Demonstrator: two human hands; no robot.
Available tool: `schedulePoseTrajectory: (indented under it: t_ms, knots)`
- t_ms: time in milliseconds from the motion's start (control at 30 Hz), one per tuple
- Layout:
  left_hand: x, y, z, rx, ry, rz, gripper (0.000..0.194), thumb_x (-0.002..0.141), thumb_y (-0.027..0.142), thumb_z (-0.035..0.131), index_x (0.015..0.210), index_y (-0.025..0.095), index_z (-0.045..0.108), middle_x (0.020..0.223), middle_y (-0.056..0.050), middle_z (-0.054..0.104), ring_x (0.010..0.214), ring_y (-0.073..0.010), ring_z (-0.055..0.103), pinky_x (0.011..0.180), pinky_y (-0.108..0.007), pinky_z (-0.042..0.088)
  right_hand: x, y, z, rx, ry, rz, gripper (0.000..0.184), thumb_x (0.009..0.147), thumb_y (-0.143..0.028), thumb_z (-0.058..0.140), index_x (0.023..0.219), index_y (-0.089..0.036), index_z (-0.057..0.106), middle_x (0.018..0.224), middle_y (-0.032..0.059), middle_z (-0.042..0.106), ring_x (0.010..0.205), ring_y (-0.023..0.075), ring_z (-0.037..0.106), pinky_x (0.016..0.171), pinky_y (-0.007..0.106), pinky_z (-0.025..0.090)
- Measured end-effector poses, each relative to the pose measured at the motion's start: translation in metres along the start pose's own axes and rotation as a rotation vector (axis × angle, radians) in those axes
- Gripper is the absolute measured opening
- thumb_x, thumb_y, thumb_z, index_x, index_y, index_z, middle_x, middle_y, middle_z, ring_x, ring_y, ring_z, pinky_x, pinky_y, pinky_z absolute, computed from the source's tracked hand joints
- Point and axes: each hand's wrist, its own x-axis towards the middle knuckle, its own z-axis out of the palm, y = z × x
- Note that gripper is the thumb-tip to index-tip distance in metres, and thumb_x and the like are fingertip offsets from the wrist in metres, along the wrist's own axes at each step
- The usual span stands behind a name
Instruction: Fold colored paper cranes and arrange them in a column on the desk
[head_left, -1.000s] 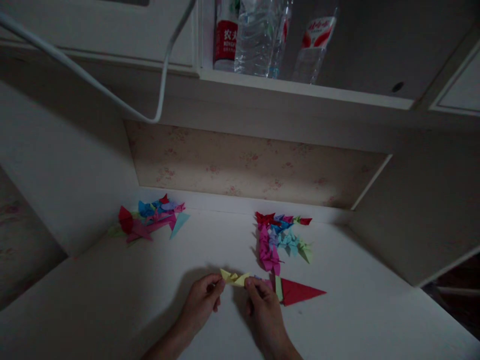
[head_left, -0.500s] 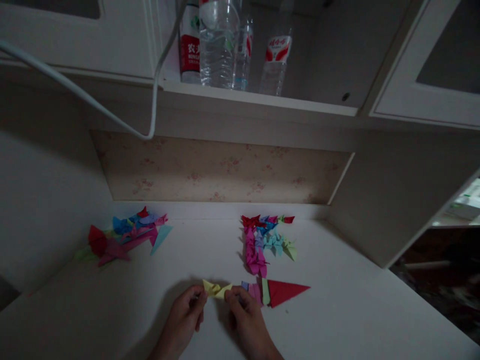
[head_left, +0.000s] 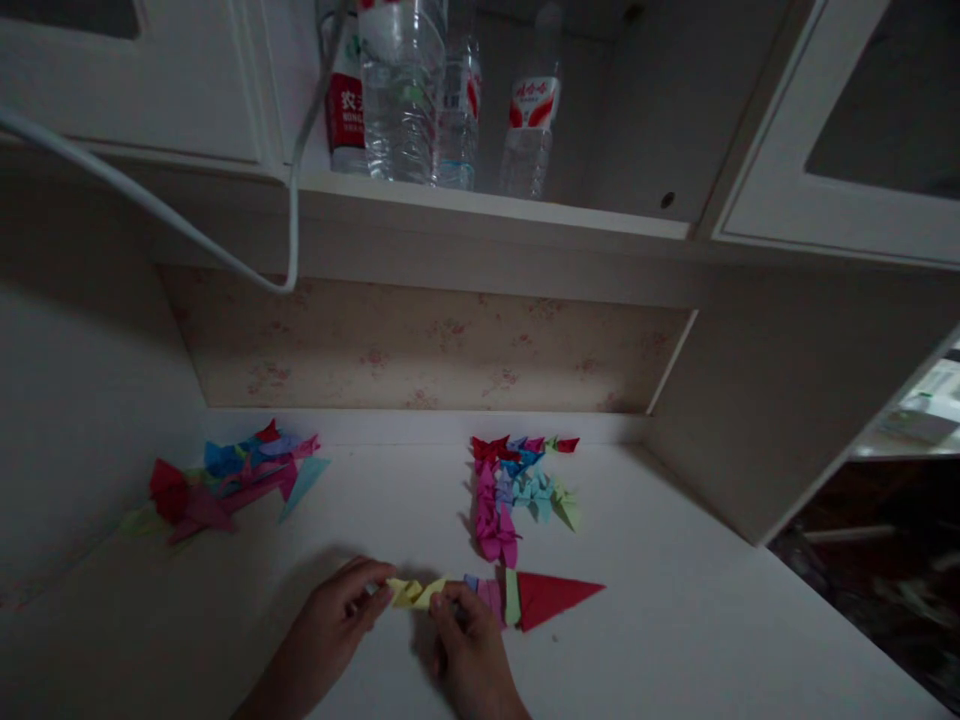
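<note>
Now yellow paper (head_left: 415, 595) (left end) lower

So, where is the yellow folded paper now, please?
In the head view, the yellow folded paper is low, left of centre, held between the left hand and the right hand.

"What's on your desk (head_left: 660, 610)?"
"It's white. At my left I have a paper heap (head_left: 251, 487); right of centre, a paper cluster (head_left: 487, 520)."
"And nearer you?"
"A red paper triangle (head_left: 555, 598), beside a green strip (head_left: 512, 598) and pink paper (head_left: 491, 596)."
</note>
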Motion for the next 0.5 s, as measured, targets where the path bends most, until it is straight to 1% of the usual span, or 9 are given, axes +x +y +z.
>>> schedulePoseTrajectory:
  t_ms: [67, 133, 233, 267, 333, 400, 467, 500]
  knots:
    - [0.006, 0.011, -0.006, 0.136, -0.055, 0.074, 0.03, 0.085, 0.045, 0.053, 0.08, 0.021, 0.071, 0.08, -0.004, 0.067, 0.07, -0.0162, 0.059, 0.062, -0.022, 0.047, 0.0, -0.002, 0.0, 0.015, 0.001, 0.001, 0.052, 0.075, -0.068, 0.059, 0.081, -0.016, 0.058, 0.042, -0.0083, 0.042, 0.035, 0.0056, 0.034, 0.036, 0.016, 0.025]
    - [0.012, 0.018, -0.013, 0.235, -0.092, 0.107, 0.027, 0.086, 0.04, 0.052, 0.078, 0.022, 0.071, 0.077, -0.002, 0.067, 0.069, -0.0156, 0.059, 0.062, -0.021, 0.045, 0.001, -0.003, 0.0, 0.027, 0.006, 0.011, 0.054, 0.073, -0.069, 0.06, 0.08, -0.016, 0.06, 0.041, -0.008, 0.042, 0.035, 0.0058, 0.034, 0.035, 0.016, 0.025]
    - [0.023, 0.024, -0.024, 0.315, -0.154, 0.051, 0.023, 0.084, 0.038, 0.054, 0.079, 0.022, 0.07, 0.068, 0.002, 0.065, 0.059, -0.0132, 0.057, 0.055, -0.02, 0.042, 0.003, -0.002, 0.0, 0.044, 0.008, 0.034, 0.056, 0.071, -0.071, 0.059, 0.08, -0.016, 0.06, 0.039, -0.0086, 0.04, 0.033, 0.0056, 0.032, 0.034, 0.016, 0.023]
    - [0.028, 0.025, -0.027, 0.328, -0.155, 0.024, 0.023, 0.083, 0.039, 0.055, 0.081, 0.022, 0.07, 0.063, 0.003, 0.063, 0.055, -0.0128, 0.056, 0.052, -0.02, 0.04, 0.004, -0.002, -0.001, 0.052, 0.014, 0.037, 0.056, 0.071, -0.072, 0.059, 0.08, -0.016, 0.06, 0.039, -0.0088, 0.04, 0.033, 0.0055, 0.032, 0.034, 0.016, 0.022]
    - [0.039, 0.031, -0.031, 0.337, -0.101, -0.013, 0.027, 0.083, 0.043, 0.054, 0.085, 0.022, 0.071, 0.055, 0.004, 0.059, 0.05, -0.0128, 0.054, 0.049, -0.02, 0.038, 0.006, 0.001, -0.001, 0.071, 0.024, 0.04, 0.057, 0.072, -0.073, 0.058, 0.079, -0.016, 0.059, 0.04, -0.009, 0.04, 0.032, 0.0053, 0.032, 0.033, 0.016, 0.022]
    - [0.053, 0.041, -0.028, 0.287, -0.024, -0.003, 0.029, 0.082, 0.045, 0.055, 0.087, 0.021, 0.071, 0.06, 0.003, 0.064, 0.055, -0.0137, 0.058, 0.049, -0.02, 0.039, 0.007, 0.002, -0.001, 0.082, 0.025, 0.049, 0.058, 0.071, -0.074, 0.057, 0.078, -0.017, 0.057, 0.042, -0.0092, 0.039, 0.032, 0.0051, 0.033, 0.033, 0.016, 0.022]
    - [0.071, 0.055, -0.015, 0.161, -0.016, 0.01, 0.027, 0.079, 0.043, 0.059, 0.085, 0.019, 0.071, 0.075, -0.001, 0.072, 0.064, -0.015, 0.063, 0.051, -0.02, 0.042, 0.007, 0.003, 0.001, 0.065, 0.018, 0.069, 0.059, 0.071, -0.076, 0.055, 0.075, -0.017, 0.057, 0.043, -0.0092, 0.038, 0.032, 0.0048, 0.033, 0.032, 0.016, 0.022]
    - [0.083, 0.064, -0.005, 0.087, -0.033, -0.006, 0.027, 0.077, 0.042, 0.06, 0.085, 0.018, 0.071, 0.079, -0.003, 0.073, 0.066, -0.0155, 0.064, 0.05, -0.02, 0.043, 0.007, 0.004, 0.002, 0.051, 0.015, 0.078, 0.06, 0.07, -0.077, 0.055, 0.073, -0.017, 0.057, 0.044, -0.0088, 0.039, 0.032, 0.0046, 0.033, 0.032, 0.016, 0.022]
